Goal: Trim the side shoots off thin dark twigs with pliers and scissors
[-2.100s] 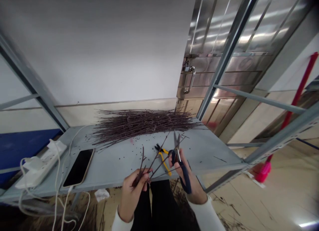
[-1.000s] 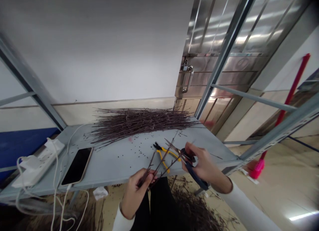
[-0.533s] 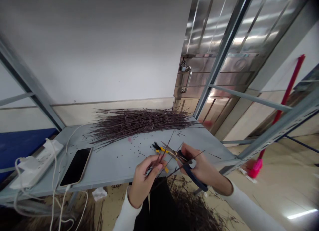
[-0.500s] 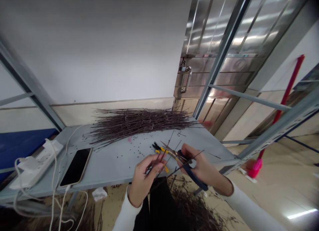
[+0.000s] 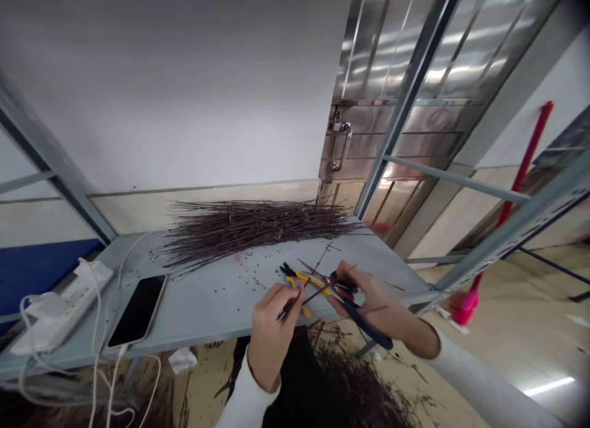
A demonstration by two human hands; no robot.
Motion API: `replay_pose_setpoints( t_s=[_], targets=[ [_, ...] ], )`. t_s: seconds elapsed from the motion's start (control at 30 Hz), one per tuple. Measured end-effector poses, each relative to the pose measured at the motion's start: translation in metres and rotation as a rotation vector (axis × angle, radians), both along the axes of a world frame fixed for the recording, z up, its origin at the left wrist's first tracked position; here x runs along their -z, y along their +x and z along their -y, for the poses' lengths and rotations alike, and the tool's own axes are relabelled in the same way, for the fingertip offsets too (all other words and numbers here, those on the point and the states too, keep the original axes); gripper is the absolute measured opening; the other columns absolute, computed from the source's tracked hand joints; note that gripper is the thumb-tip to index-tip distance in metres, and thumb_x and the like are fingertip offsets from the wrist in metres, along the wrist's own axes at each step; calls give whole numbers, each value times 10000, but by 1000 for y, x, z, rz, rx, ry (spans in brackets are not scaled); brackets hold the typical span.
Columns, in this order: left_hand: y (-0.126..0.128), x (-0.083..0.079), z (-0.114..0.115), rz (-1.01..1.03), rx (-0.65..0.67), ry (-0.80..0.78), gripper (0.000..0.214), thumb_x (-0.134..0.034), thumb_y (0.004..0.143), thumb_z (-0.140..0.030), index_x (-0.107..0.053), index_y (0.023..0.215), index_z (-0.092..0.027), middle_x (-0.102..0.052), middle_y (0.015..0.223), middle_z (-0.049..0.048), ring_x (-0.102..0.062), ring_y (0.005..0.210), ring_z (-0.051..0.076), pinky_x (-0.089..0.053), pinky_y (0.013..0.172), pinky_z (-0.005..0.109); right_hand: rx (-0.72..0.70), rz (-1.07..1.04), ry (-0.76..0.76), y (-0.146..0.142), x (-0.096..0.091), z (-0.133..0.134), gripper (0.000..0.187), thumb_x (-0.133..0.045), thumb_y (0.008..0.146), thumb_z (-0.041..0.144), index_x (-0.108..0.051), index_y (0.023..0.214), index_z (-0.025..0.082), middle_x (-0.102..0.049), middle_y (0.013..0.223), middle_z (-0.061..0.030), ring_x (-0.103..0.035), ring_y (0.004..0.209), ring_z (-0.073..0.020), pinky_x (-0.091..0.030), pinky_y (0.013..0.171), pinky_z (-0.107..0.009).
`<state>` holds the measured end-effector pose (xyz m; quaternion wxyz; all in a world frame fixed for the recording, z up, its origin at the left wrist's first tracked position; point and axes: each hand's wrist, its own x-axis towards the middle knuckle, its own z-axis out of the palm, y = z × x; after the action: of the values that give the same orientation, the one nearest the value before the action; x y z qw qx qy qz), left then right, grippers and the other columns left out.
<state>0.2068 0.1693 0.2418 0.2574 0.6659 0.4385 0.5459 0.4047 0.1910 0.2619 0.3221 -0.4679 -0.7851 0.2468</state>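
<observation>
I observe the left hand pinching a few thin dark twigs between thumb and fingers, tips angled toward the right hand. The right hand is clenched around the dark-blue handles of a pair of scissors, with the blades pointing back across the stems. This hold appears to keep blades and twigs close together, above the edge of the grey metal shelf. Yellow-handled pliers lie on the shelf directly below the scissors, within easy reach. A long bundle of twigs rests along the back of the shelf, its stems roughly parallel, apparently to keep them orderly. A phone and a power strip sit well left, away from the hands. I cannot confirm whether any twig lies between the blades: fingers and crossing stems obscure that area. The right hand hides the scissors' pivot, and the scissors overlap part of the pliers.
</observation>
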Motion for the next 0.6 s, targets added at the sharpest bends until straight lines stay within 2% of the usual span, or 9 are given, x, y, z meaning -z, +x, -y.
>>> replay_pose_setpoints(
  t_s=[0.13,0.3,0.47,0.6],
  targets=[
    [1,3,0,-10,-10,51,158,-557,870,-206,-603,720,-198,-577,685,5,-541,582,123,-441,582,209,83,46,22,2,6,-2,296,-593,660,189,-309,723,243,-415,565,89,-342,488,-87,-306,481,-208],
    [-3,4,-1,-5,-31,88,154,-558,879,-186,-581,727,-195,-528,673,-17,-526,578,106,-427,584,197,113,95,72,2,13,-5,318,-582,622,178,-281,696,246,-396,536,97,-320,466,-82,-294,470,-205],
    [-7,4,0,35,16,-3,163,-545,885,-201,-585,727,-195,-565,671,-8,-545,592,117,-430,583,202,59,12,43,-3,19,-8,283,-591,703,206,-318,770,244,-432,613,75,-378,507,-94,-348,500,-212],
    [-10,7,1,99,89,-120,142,-559,863,-205,-613,733,-187,-610,636,-4,-553,534,121,-449,552,210,-6,-3,61,-9,14,-7,308,-623,740,242,-338,857,238,-476,696,44,-440,595,-117,-406,572,-228]
  ],
)
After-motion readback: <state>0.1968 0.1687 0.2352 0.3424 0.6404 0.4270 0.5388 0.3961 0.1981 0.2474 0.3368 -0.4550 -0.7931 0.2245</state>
